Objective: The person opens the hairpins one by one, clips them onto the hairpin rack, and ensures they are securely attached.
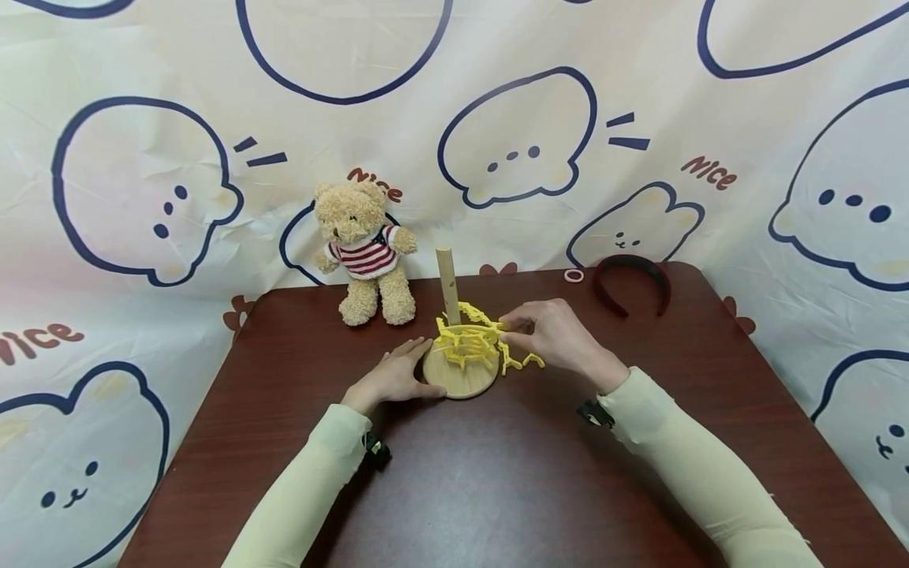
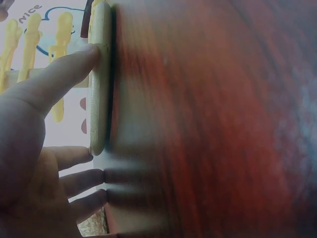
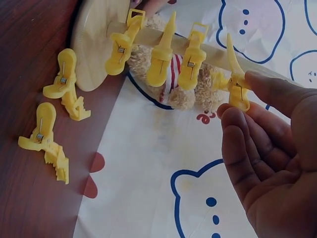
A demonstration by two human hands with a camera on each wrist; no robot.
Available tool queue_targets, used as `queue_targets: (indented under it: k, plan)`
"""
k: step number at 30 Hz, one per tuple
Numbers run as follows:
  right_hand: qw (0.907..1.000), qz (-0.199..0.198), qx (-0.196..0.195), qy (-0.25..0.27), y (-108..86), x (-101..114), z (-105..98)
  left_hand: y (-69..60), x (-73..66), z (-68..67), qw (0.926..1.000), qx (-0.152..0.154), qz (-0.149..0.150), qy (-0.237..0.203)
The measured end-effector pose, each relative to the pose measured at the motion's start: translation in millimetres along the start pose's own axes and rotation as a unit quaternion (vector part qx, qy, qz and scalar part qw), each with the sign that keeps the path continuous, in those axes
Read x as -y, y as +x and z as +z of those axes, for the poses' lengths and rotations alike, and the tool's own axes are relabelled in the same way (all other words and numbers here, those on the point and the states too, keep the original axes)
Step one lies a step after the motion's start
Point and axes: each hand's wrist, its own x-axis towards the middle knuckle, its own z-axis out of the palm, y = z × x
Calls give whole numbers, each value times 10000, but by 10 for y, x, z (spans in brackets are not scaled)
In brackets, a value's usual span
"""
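Note:
A wooden stand has a round base (image 1: 461, 384) and an upright post (image 1: 447, 280). Several yellow clothespins (image 3: 159, 72) are clamped one above another along the post. My left hand (image 1: 390, 374) rests at the base's left side, with its thumb on the rim and its other fingers outstretched by the edge. Between thumb and fingertips, my right hand (image 1: 557, 338) pinches another yellow clothespin (image 3: 238, 99) at the post. Whether its jaws are round the post I cannot tell. Two loose clothespins (image 3: 47, 136) lie on the table to the right of the base.
Behind the stand to the left, a teddy bear (image 1: 365, 260) in a striped shirt sits against the patterned cloth. A dark red headband (image 1: 665, 284) and a small pink ring (image 1: 574, 275) lie by the brown table's (image 1: 483, 489) back edge, right.

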Motion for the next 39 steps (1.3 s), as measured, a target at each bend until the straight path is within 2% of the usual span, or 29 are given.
queue_targets:
  k: [10, 22, 39]
  plan:
    - [9998, -173, -44, -127, 80, 84, 32, 12, 15, -9, 10000, -11, 36, 0]
    - [9994, -168, -38, -298, 161, 123, 69, 25, 30, -18, 10000, -19, 27, 13]
    - [9998, -156, 1, -142, 198, 116, 130, 16, 4, -10, 10000, -23, 3, 39]
